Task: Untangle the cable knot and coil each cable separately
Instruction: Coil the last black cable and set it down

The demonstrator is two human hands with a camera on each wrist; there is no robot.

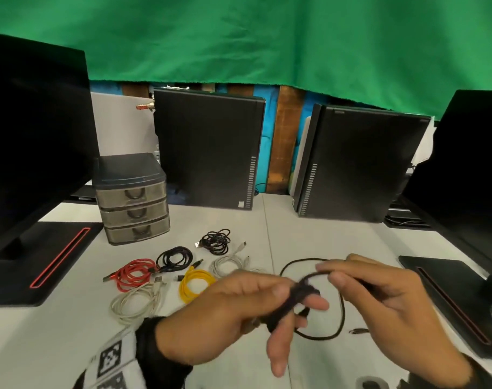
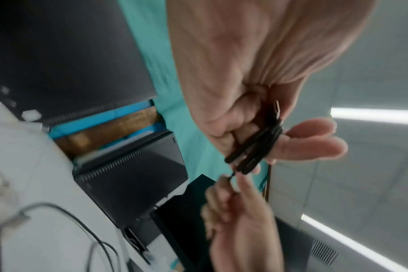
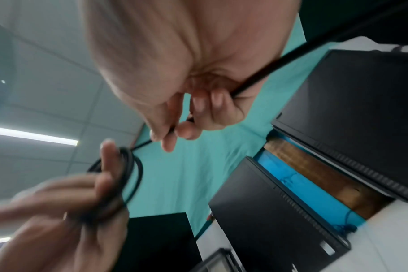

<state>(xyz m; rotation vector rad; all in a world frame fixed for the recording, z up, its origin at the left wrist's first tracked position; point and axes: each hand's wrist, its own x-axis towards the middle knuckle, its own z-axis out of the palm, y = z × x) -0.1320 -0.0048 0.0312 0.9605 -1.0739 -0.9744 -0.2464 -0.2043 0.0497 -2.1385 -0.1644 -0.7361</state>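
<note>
Head view: the left hand has the black cable wound in several turns around its extended fingers, thumb pressing the bundle. The right hand pinches the same cable (thumb against forefinger), its loose loop trailing on the bench near the front edge. Six coiled cables lie toward the bench's middle.

No readable text is showing anywhere in the three views.
A black-and-white square marker pattern is sitting on the white band at the left wrist, but it is carrying no letters or numbers; a small pale sticker on the left computer tower is appearing too small to read.
</note>
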